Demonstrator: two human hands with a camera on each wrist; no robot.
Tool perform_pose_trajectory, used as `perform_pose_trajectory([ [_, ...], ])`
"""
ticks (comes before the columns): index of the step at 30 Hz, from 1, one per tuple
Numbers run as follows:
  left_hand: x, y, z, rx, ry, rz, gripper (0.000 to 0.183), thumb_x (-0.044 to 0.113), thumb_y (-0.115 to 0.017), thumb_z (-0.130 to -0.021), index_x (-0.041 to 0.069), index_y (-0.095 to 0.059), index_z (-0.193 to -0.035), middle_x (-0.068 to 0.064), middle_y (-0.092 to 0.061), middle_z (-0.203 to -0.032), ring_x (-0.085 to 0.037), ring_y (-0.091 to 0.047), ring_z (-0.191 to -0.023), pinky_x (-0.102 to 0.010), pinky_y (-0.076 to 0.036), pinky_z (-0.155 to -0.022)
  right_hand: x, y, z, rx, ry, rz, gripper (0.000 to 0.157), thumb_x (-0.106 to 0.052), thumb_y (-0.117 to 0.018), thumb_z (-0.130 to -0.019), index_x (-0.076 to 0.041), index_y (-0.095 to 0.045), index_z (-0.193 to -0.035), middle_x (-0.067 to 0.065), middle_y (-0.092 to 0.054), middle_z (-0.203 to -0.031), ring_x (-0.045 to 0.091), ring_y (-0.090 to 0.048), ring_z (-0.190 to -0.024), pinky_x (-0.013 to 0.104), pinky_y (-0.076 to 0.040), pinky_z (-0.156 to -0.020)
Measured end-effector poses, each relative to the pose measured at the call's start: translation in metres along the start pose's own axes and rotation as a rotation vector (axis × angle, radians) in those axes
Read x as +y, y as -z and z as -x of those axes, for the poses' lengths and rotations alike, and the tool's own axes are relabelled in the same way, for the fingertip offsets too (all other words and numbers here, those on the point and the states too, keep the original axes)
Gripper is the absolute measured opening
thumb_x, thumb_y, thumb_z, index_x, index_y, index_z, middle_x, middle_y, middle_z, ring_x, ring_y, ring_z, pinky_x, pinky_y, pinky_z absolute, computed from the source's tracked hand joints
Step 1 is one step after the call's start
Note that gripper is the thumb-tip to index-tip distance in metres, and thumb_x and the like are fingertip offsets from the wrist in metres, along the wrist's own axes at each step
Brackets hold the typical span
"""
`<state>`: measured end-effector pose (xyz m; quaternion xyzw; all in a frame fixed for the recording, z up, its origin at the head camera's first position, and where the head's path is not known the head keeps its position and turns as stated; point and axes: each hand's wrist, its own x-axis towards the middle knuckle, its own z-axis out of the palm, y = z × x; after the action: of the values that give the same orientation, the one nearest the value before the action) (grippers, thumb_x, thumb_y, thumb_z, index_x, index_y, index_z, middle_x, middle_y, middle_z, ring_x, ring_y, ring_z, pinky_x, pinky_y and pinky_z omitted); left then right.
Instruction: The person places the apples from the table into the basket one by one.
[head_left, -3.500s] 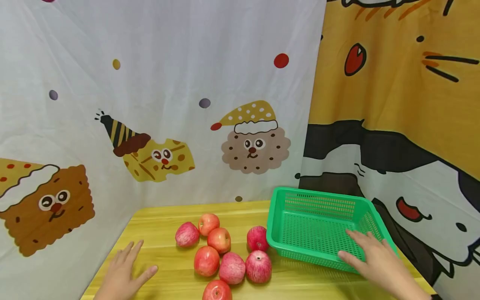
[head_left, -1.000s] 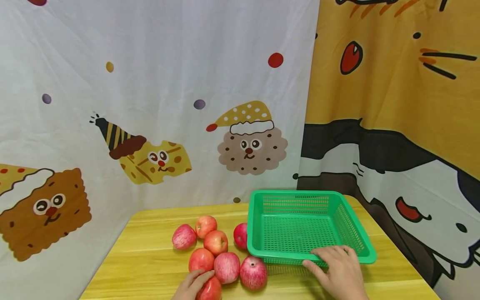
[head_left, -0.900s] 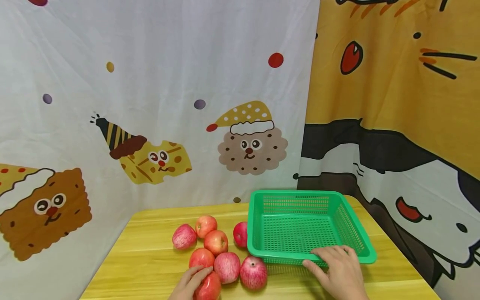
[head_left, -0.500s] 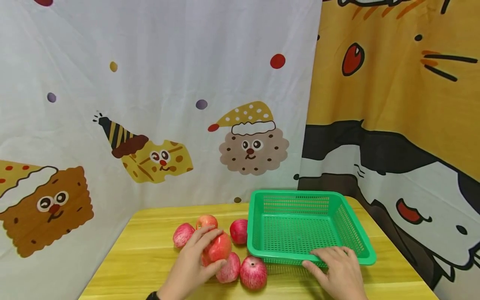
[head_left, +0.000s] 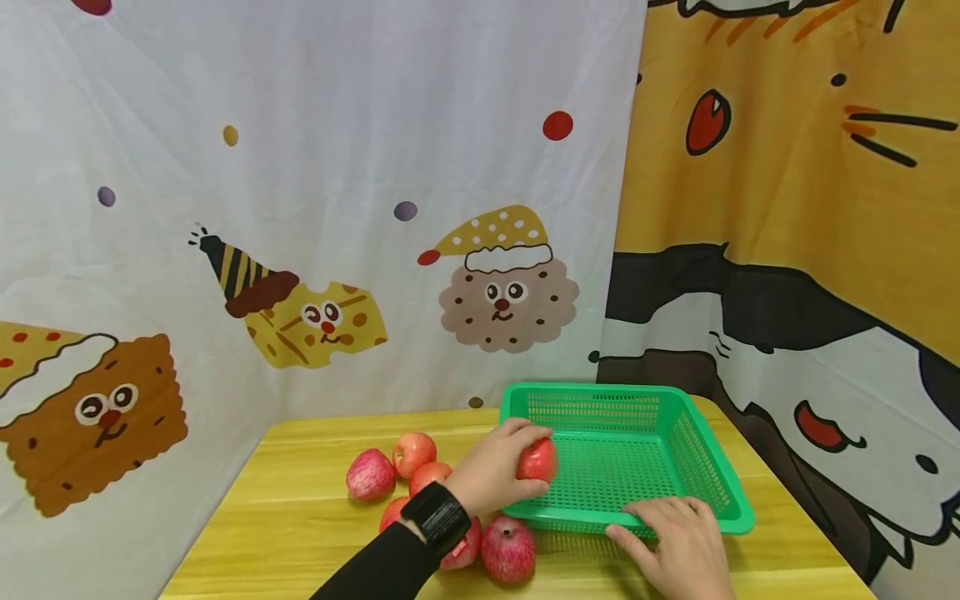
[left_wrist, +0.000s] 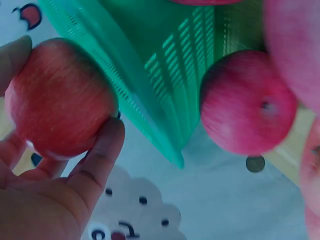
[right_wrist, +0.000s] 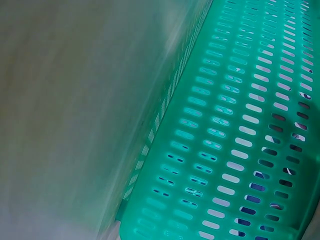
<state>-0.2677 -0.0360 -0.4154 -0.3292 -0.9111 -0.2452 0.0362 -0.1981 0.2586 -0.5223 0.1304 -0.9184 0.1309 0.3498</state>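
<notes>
My left hand (head_left: 491,471) holds a red apple (head_left: 538,461) over the left side of a green plastic basket (head_left: 701,442), fingers on its far side and thumb on its near side. In the left wrist view the fingers and thumb surround this apple (left_wrist: 62,100) beside the basket's rim. My right hand (head_left: 678,546) grips the basket's front rim, with fingers over the edge and the thumb outside. The right wrist view shows the slotted basket wall (right_wrist: 235,120) close up. Several apples lie left of the basket, including a pink one (head_left: 371,474) and a striped one (head_left: 508,550).
The wooden table (head_left: 277,492) meets a printed white curtain (head_left: 337,167) at the back and a yellow one (head_left: 787,183) at the right. My left forearm, with a black wristband (head_left: 437,518), covers part of the apples. A dark pink apple (left_wrist: 248,102) sits against the basket.
Earlier, my right hand took the basket's rim and the basket shifted left. My left hand picked up the nearest apple and carried it right and away from me, over the basket's left side.
</notes>
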Motion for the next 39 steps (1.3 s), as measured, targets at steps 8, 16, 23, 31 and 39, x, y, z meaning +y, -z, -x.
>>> perform_pose_trajectory([
  [8,0.01,-0.027,-0.034,-0.139,0.009,-0.141,0.069,0.04,-0.087,-0.09,0.026,-0.059,-0.152,-0.005,-0.061,-0.148,-0.017,-0.068,-0.117,-0.025,-0.059,-0.085,0.001,-0.002,0.002,0.038,0.011,-0.006,0.032,-0.057,-0.09,-0.075,-0.031,-0.081,-0.092,-0.012,-0.078,-0.091,0.021,-0.072,-0.087,0.05,-0.049,-0.084],
  [16,0.012,-0.053,-0.04,-0.241,0.074,-0.275,0.057,0.045,-0.085,-0.091,0.02,-0.07,-0.14,0.001,-0.075,-0.13,-0.015,-0.07,-0.12,-0.022,-0.058,-0.092,0.001,-0.002,0.002,0.044,0.02,-0.009,0.031,-0.056,-0.09,-0.075,-0.032,-0.081,-0.092,-0.011,-0.078,-0.089,0.021,-0.072,-0.085,0.05,-0.05,-0.084],
  [23,0.014,-0.054,-0.042,-0.292,0.141,-0.204,0.054,0.046,-0.074,-0.1,0.017,-0.067,-0.144,-0.001,-0.077,-0.124,-0.015,-0.073,-0.111,-0.025,-0.058,-0.091,0.002,-0.002,0.001,0.049,0.025,-0.005,0.032,-0.057,-0.09,-0.075,-0.032,-0.081,-0.092,-0.011,-0.078,-0.09,0.02,-0.072,-0.086,0.049,-0.049,-0.084],
  [31,0.028,-0.05,-0.041,-0.316,0.204,0.055,0.052,0.04,-0.057,-0.111,0.014,-0.054,-0.156,-0.003,-0.07,-0.142,-0.017,-0.068,-0.129,-0.032,-0.055,-0.108,0.007,-0.007,0.003,0.083,0.055,-0.01,0.031,-0.053,-0.092,-0.072,-0.031,-0.081,-0.091,-0.01,-0.079,-0.087,0.02,-0.072,-0.084,0.048,-0.046,-0.084],
  [39,0.04,-0.054,-0.039,-0.431,0.104,0.096,0.047,0.043,-0.049,-0.114,0.019,-0.056,-0.153,0.002,-0.071,-0.139,-0.009,-0.069,-0.122,-0.026,-0.056,-0.098,0.005,-0.007,0.002,0.058,0.037,0.001,0.031,-0.053,-0.091,-0.074,-0.031,-0.081,-0.094,-0.01,-0.079,-0.088,0.021,-0.071,-0.085,0.049,-0.045,-0.085],
])
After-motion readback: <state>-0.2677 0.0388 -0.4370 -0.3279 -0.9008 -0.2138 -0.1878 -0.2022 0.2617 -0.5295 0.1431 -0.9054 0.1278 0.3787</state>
